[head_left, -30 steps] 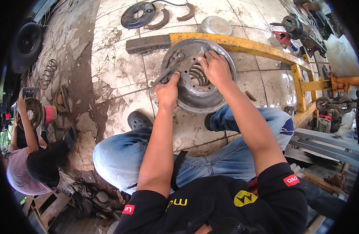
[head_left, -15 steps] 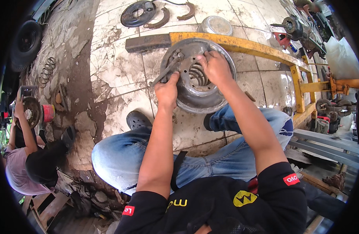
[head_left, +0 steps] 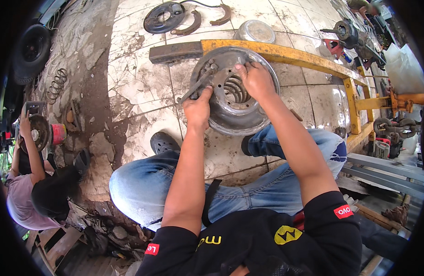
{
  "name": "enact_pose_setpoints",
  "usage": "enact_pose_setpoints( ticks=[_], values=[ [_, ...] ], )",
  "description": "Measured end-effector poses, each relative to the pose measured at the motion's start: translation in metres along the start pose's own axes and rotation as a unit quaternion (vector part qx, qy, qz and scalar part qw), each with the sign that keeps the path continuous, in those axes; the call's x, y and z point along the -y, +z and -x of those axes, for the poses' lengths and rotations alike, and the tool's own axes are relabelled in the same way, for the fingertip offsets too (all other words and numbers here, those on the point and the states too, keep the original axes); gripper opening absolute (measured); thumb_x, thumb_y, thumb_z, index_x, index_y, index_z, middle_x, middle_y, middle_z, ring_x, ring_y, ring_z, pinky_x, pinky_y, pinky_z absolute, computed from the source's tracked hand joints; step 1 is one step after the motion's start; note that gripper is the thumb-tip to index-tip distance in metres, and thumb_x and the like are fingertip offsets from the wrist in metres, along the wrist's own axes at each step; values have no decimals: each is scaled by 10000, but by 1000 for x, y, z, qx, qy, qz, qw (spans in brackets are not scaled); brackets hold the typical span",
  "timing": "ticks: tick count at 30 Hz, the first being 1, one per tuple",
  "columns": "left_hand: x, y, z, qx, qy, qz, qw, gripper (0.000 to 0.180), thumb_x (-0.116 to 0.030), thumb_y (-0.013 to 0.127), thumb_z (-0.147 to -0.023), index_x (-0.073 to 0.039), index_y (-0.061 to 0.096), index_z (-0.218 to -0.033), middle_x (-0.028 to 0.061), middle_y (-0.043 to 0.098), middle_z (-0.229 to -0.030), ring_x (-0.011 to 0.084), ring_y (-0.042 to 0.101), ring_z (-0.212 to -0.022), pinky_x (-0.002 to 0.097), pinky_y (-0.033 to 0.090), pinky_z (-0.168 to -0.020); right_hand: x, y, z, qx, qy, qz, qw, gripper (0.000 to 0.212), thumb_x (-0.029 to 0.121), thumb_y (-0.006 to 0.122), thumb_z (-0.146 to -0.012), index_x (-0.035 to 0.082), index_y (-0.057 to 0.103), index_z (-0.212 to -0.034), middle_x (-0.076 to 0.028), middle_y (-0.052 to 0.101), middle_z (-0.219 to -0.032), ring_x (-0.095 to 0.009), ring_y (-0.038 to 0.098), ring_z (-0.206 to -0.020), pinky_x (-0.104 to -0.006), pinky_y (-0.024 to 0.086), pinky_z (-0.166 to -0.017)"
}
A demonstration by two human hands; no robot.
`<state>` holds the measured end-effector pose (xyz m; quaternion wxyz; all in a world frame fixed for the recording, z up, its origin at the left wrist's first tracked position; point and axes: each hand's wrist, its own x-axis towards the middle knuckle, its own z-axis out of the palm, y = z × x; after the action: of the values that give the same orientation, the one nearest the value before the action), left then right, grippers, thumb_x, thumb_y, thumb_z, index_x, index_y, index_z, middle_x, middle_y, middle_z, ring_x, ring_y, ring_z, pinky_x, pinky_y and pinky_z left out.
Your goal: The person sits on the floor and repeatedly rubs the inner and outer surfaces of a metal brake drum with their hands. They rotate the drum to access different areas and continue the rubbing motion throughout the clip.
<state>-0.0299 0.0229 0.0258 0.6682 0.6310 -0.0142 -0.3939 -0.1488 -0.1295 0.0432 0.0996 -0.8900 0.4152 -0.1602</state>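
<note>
Little moves against the earlier frame: both hands and the steel disc keep their places; whole view slides by a hair. Clock centred on the disc, 12 away from wearer.

Nearest: shoe [head_left: 164, 141] at 8, just clear of the disc. Disc tipping that way could land on toes, if the left side lets go.

Left hand [head_left: 197, 110] at 8: thumb on the face, fingers hidden past the edge; looks closed on the rim. Cannot tell whether the metal rod [head_left: 196, 86] at 9 to 10 is gripped too. If loose, a tilt could slide it off.

Steel disc [head_left: 226, 112] sits ahead of the knees, between the hands. Right hand [head_left: 258, 79] at 2, fingers bent against the face; cannot tell if anything small is pinched. Anything dropped there could go through the central hole, where a coil spring [head_left: 237, 89] shows. A springy support might let the disc rock under uneven pressure.

Beyond: yellow beam [head_left: 285, 53] at 1, close behind; a sideways slip could knock knuckles. Farther, silver pan [head_left: 255, 31] between 12 and 1, curved shoes [head_left: 190, 24] at 11.
</note>
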Motion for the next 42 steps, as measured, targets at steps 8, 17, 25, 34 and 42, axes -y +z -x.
enact_pose_setpoints(
  ticks=[8,17,25,34,42],
  values=[
    [-9,3,7,-8,-14,-8,1000,485,-203,763,-820,99,605,-1165,173,651,-1124,246,629,-982,382,507,-862,-5,1,2,0,-4,29,1000,706,590,468,-957,-75,691,-1032,-237,637,-1036,-407,593,-1005,-464,473,-922],
    [0,1,1,2,8,16,1000,447,-186,757,-820,99,627,-1139,157,665,-1091,236,632,-971,370,510,-860,14,-5,8,-7,-32,38,999,751,605,570,-881,-120,675,-1046,-248,621,-1040,-395,591,-1010,-449,484,-915],
    [-13,5,11,-14,-8,22,1000,432,-165,760,-823,105,631,-1134,170,672,-1086,225,644,-933,335,507,-845,12,-6,13,-36,-45,25,998,694,585,611,-857,-79,695,-1040,-235,628,-1034,-397,593,-1008,-449,491,-904],
    [-9,4,6,-2,-19,30,999,463,-176,761,-818,116,621,-1149,177,667,-1102,228,641,-950,334,506,-857,-4,-5,8,0,-25,40,999,697,589,647,-832,-78,701,-1024,-225,629,-1045,-382,593,-1030,-449,486,-913],
    [-5,2,4,-16,-13,8,1000,461,-185,768,-816,117,621,-1132,175,664,-1094,226,638,-936,345,505,-846,-6,-7,15,23,-13,11,1000,787,605,690,-800,-84,631,-1174,-219,590,-1156,-395,560,-1099,-457,464,-960]
  ],
)
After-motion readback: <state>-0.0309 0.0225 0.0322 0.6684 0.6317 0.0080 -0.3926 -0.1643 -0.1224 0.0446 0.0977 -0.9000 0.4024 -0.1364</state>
